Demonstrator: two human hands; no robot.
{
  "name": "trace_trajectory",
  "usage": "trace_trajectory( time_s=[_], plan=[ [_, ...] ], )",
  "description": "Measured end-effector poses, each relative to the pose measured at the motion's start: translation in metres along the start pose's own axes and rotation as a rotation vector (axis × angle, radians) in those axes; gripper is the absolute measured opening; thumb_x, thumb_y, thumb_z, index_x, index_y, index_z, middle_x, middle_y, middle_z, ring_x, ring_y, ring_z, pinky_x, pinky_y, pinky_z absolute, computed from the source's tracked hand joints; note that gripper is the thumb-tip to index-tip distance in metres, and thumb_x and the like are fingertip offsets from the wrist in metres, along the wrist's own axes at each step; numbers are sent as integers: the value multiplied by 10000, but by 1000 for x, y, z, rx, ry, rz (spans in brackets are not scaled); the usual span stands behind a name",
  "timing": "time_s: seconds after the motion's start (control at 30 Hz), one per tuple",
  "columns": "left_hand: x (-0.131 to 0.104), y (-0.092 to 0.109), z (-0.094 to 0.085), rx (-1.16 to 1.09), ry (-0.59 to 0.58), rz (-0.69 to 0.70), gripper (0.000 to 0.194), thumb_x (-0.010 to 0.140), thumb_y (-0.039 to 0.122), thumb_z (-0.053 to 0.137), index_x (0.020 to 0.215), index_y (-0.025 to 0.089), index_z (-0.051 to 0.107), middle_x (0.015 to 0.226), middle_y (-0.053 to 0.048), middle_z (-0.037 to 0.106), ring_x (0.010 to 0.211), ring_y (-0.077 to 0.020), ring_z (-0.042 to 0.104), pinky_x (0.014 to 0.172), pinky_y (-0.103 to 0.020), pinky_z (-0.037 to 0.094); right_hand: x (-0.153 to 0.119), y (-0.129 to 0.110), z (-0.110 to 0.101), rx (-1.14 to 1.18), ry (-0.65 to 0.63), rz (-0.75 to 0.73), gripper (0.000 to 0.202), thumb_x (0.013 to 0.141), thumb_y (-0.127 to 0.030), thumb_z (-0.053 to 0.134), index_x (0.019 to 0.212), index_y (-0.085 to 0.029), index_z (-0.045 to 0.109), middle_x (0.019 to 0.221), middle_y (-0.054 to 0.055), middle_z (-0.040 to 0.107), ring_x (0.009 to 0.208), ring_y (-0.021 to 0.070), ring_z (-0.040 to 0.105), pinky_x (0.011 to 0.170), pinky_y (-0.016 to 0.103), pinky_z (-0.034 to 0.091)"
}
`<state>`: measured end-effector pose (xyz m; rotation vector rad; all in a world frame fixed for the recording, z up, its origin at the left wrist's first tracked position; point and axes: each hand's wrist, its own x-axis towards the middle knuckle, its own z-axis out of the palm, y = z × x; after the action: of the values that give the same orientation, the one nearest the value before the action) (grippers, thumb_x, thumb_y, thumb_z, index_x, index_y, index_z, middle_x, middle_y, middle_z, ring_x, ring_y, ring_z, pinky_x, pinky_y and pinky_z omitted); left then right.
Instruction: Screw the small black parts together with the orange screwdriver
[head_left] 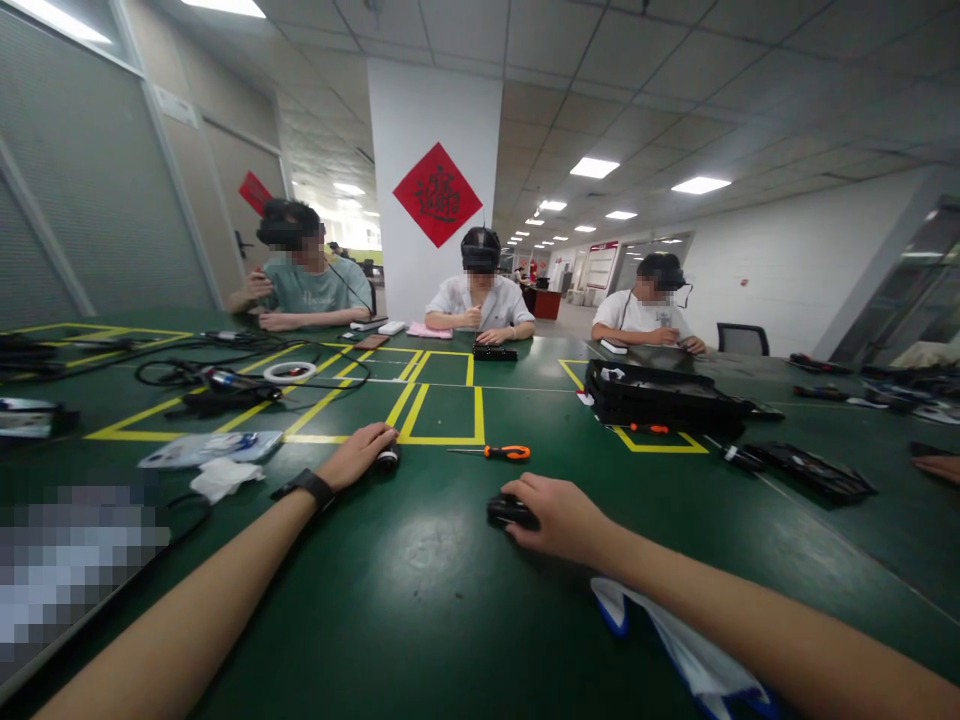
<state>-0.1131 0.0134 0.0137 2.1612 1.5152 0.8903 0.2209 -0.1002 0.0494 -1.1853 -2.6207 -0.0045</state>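
My left hand (357, 455) reaches forward over the green table (420, 590) and closes on a small black-and-white round object (388, 459). A dark band sits on that wrist. My right hand (559, 518) rests on a small black object (508, 512), fingers curled over it. An orange-handled screwdriver (496, 452) lies on the table just beyond and between both hands, near a square marked in yellow tape (444, 413).
A black tool case (660, 395) lies open at right, with a black tray (814, 470) beyond it. Cables, a tape roll (289, 372) and papers (210, 449) lie at left. Three seated people work across the table. A white-blue cloth (675, 650) lies under my right forearm.
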Motion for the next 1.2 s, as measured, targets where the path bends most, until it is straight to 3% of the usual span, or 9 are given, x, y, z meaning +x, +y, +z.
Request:
trace_trajectory(
  time_s=[0.17, 0.3, 0.4, 0.6, 0.77, 0.97, 1.2],
  plan=[
    [-3, 5, 4, 64, 52, 102, 496, 830, 488, 217, 1063, 177, 525, 1060, -72, 546, 1016, -217, 481, 926, -359, 343, 72, -41, 35, -72, 41, 144, 355, 771, -447, 457, 993, -170, 463, 916, 95, 545, 790, 224, 560, 649, 341, 448],
    [-4, 8, 6, 148, 21, 230, 472, 815, 486, 302, 1161, 206, 460, 1217, -64, 471, 1139, -216, 403, 987, -362, 287, 126, -53, 59, -18, 111, 242, 360, 765, -417, 483, 1034, -189, 408, 982, 102, 523, 853, 247, 555, 671, 364, 443],
    [-4, 10, 6, 225, -26, 286, 540, 756, 520, 421, 1205, 220, 425, 1296, -73, 408, 1189, -240, 354, 1004, -386, 261, 148, -55, 71, 52, 140, 293, 381, 781, -409, 465, 1077, -187, 373, 1018, 120, 497, 879, 260, 548, 686, 391, 439],
    [-3, 12, 6, 252, -60, 291, 636, 699, 547, 491, 1240, 228, 392, 1297, -82, 413, 1181, -257, 366, 991, -390, 275, 149, -52, 79, 153, 177, 296, 503, 716, -454, 524, 1097, -176, 350, 1047, 124, 459, 900, 263, 522, 707, 402, 437],
    [-6, 16, 5, 208, -123, 221, 578, 729, 535, 451, 1225, 240, 408, 1238, -67, 468, 1119, -242, 436, 942, -355, 332, 131, -51, 73, 235, 186, 183, 561, 653, -423, 591, 1106, -192, 354, 1051, 90, 439, 939, 237, 490, 746, 373, 433],
    [-7, 18, 6, 179, -124, 186, 580, 718, 537, 453, 1211, 233, 420, 1220, -72, 482, 1106, -249, 449, 930, -359, 343, 123, -53, 63, 224, 144, 165, 359, 744, -309, 512, 1066, -200, 395, 1049, 79, 449, 932, 218, 504, 749, 358, 427],
    [-7, 20, 5, 145, -114, 217, 575, 695, 544, 482, 1165, 214, 457, 1176, -79, 512, 1069, -246, 477, 922, -356, 356, 145, -52, 73, 198, 170, 224, 368, 782, -382, 489, 1086, -201, 388, 1037, 89, 486, 914, 231, 520, 739, 380, 431]
  ],
)
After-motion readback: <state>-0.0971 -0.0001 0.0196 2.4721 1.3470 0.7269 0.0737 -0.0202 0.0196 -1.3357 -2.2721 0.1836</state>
